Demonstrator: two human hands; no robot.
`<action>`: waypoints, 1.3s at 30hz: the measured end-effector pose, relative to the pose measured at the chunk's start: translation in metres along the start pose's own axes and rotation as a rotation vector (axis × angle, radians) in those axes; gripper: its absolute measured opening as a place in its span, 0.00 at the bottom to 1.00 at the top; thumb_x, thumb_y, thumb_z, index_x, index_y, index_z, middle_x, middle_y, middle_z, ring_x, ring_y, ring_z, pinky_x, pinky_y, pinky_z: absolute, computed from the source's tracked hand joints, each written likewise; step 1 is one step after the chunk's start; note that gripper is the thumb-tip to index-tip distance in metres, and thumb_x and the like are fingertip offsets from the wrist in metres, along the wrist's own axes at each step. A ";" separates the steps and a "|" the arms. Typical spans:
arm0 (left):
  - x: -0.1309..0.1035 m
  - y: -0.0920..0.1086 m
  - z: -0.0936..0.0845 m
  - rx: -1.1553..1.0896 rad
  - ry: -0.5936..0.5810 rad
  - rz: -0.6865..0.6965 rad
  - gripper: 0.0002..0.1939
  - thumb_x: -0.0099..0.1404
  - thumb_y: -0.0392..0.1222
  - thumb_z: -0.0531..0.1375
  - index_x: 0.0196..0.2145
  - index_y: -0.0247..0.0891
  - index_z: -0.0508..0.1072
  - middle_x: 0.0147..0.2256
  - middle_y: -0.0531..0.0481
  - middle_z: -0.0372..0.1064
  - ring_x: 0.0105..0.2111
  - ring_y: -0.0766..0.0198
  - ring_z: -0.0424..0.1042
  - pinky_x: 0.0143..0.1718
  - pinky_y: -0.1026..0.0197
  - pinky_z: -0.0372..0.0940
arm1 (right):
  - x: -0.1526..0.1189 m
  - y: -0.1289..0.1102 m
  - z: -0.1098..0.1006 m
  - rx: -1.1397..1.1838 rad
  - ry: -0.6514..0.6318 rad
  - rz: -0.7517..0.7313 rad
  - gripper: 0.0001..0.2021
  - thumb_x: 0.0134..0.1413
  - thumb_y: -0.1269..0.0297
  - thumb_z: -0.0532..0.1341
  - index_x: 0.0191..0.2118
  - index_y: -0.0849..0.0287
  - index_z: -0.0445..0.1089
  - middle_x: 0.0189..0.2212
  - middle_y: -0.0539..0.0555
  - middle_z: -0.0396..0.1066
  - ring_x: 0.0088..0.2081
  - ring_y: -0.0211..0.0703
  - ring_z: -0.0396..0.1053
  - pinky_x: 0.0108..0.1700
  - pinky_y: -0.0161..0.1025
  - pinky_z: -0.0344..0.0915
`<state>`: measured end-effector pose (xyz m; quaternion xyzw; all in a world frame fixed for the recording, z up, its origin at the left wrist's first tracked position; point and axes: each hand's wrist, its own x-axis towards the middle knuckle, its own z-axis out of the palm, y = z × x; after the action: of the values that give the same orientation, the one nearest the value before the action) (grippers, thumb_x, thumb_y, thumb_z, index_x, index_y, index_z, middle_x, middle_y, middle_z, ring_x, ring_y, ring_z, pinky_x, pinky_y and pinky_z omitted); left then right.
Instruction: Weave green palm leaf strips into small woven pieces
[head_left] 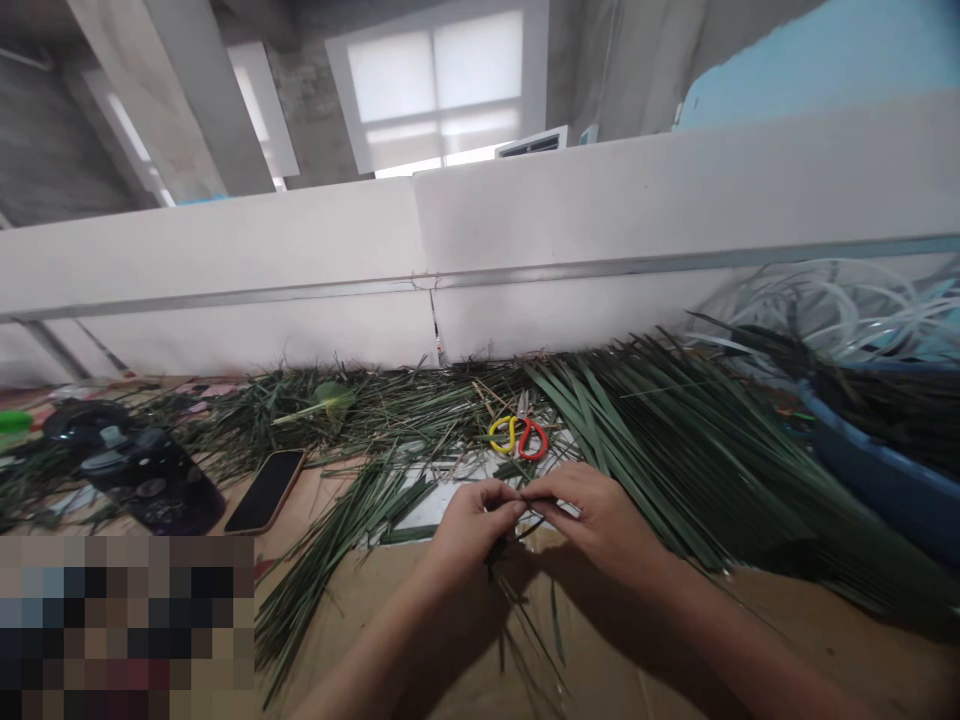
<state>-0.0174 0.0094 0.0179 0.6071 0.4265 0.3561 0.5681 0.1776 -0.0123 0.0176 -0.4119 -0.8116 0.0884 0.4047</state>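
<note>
My left hand (474, 522) and my right hand (581, 508) meet over the cardboard, fingertips pinched almost together. Between them are thin green leaf strips (531, 612), whose ends dangle below the hands; the gripped part is mostly hidden by my fingers. Just beyond the hands lie scissors (523, 432) with one yellow and one red handle loop. A pile of long green leaves (675, 450) spreads to the right of my right hand. Narrower cut strips (322, 560) lie in a bundle to the left of my left hand.
At left are a dark bottle (154, 480) and a phone (267, 490). Leaf scraps (390, 405) line the back, against a white partition (525, 225). A blue basin (877, 470) stands at right, with coiled clear strips (840, 310) behind it. Cardboard (420, 660) covers the near surface.
</note>
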 end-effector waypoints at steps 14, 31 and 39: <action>-0.004 0.011 0.000 0.079 0.028 0.017 0.13 0.55 0.49 0.64 0.28 0.36 0.75 0.21 0.54 0.63 0.23 0.66 0.59 0.27 0.63 0.54 | 0.001 -0.002 0.000 0.000 0.014 0.106 0.09 0.60 0.70 0.60 0.39 0.54 0.78 0.36 0.52 0.81 0.40 0.47 0.77 0.45 0.43 0.68; -0.002 0.005 0.002 0.119 0.039 0.072 0.10 0.57 0.46 0.63 0.28 0.36 0.75 0.22 0.52 0.65 0.24 0.64 0.63 0.28 0.62 0.57 | 0.002 -0.001 0.003 0.150 -0.052 0.276 0.07 0.60 0.64 0.61 0.38 0.53 0.79 0.37 0.53 0.81 0.40 0.49 0.76 0.45 0.44 0.68; -0.002 0.007 0.001 0.209 0.054 0.110 0.09 0.57 0.46 0.61 0.26 0.37 0.74 0.23 0.52 0.66 0.27 0.63 0.64 0.31 0.61 0.58 | 0.002 0.000 0.003 0.153 -0.112 0.334 0.09 0.58 0.65 0.59 0.35 0.54 0.78 0.33 0.52 0.79 0.36 0.47 0.74 0.40 0.41 0.67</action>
<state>-0.0160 0.0072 0.0248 0.6757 0.4424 0.3564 0.4698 0.1743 -0.0108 0.0165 -0.5034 -0.7441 0.2385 0.3688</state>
